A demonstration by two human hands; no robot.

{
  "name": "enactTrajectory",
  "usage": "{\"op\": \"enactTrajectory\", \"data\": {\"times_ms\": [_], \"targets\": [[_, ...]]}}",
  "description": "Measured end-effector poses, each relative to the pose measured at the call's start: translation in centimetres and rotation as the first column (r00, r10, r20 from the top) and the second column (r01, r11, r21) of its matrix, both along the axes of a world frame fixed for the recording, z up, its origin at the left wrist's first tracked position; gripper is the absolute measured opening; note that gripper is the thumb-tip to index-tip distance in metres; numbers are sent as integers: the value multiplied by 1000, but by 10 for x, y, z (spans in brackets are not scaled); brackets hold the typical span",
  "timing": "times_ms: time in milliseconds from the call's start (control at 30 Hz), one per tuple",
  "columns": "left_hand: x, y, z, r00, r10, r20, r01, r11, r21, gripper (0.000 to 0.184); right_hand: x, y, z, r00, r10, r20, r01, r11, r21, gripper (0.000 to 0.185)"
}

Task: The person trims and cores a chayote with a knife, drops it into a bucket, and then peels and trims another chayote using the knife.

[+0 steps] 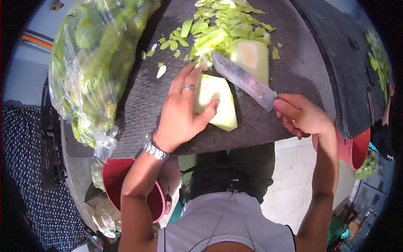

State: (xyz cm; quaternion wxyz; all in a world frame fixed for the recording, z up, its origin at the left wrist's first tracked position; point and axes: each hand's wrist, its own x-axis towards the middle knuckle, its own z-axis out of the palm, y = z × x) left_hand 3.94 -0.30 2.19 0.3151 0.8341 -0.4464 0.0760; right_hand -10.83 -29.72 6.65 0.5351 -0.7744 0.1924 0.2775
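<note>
A peeled pale-green vegetable piece (pixel 220 101) lies on the dark textured table mat. My left hand (pixel 181 109), with a ring and a metal watch, rests on its left side, thumb over its face and fingers spread along the edge. In my right hand (pixel 303 115) is a knife (pixel 245 82), gripped by its handle, its broad blade pointing up and left above the mat. Behind the blade stands a second peeled piece (pixel 250 56) with a pale centre. Green peelings (pixel 210 40) are heaped beside and beyond it.
At the left of the mat (pixel 155 98) lies a large clear bag of green vegetables (pixel 90 63). Red buckets (pixel 115 178) stand below the table at left and right. A black case-like object (pixel 331 63) borders the right side.
</note>
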Motion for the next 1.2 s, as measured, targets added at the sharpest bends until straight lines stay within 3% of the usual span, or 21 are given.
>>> {"op": "enactTrajectory", "data": {"times_ms": [133,233,267,333,400,500,633,667,767,800,900,933,1067,1167,1200], "targets": [[-4,5,2,997,27,-76,-26,1000,7,74,-1,-5,-11,999,-36,40,32,994,106,40],[7,-2,29,957,75,-281,-22,982,185,76,-10,-2,-36,955,-258,146,214,941,264,38],[15,-8,32,939,78,-335,-17,983,181,85,-15,3,-35,910,-360,203,296,910,289,38],[36,-18,38,915,22,-404,100,955,280,86,-26,17,-33,777,-549,308,440,824,358,39],[48,-28,43,862,-35,-505,224,921,318,87,-40,23,-32,648,-673,356,481,725,493,40],[47,-36,59,805,77,-588,261,845,467,77,-58,32,-24,525,-759,385,498,641,584,37],[41,-17,43,776,-22,-630,220,946,237,82,-70,37,-36,575,-754,318,500,631,593,33],[43,-15,44,762,2,-647,244,925,290,81,-70,37,-39,601,-745,290,495,632,596,32],[38,0,27,409,-53,-911,-59,995,-84,73,-53,55,-36,621,-746,240,490,609,624,33],[38,7,15,334,-136,-933,-178,963,-204,57,-49,59,-34,636,-729,253,462,623,632,33],[18,14,6,89,-553,-828,-523,682,-511,59,-41,64,-37,626,-740,244,436,592,677,35],[8,12,5,71,-582,-810,-599,625,-501,61,-38,66,-37,627,-737,253,413,589,694,35],[-16,8,-9,-126,-692,-711,-599,624,-501,68,-34,70,-35,639,-716,280,369,605,705,36],[-27,-2,-11,-82,-746,-661,-653,541,-530,68,-37,73,-38,624,-721,302,367,611,701,31],[-29,-5,-5,-39,-824,-565,-678,437,-591,68,-39,75,-39,612,-727,311,366,609,704,29]]}}
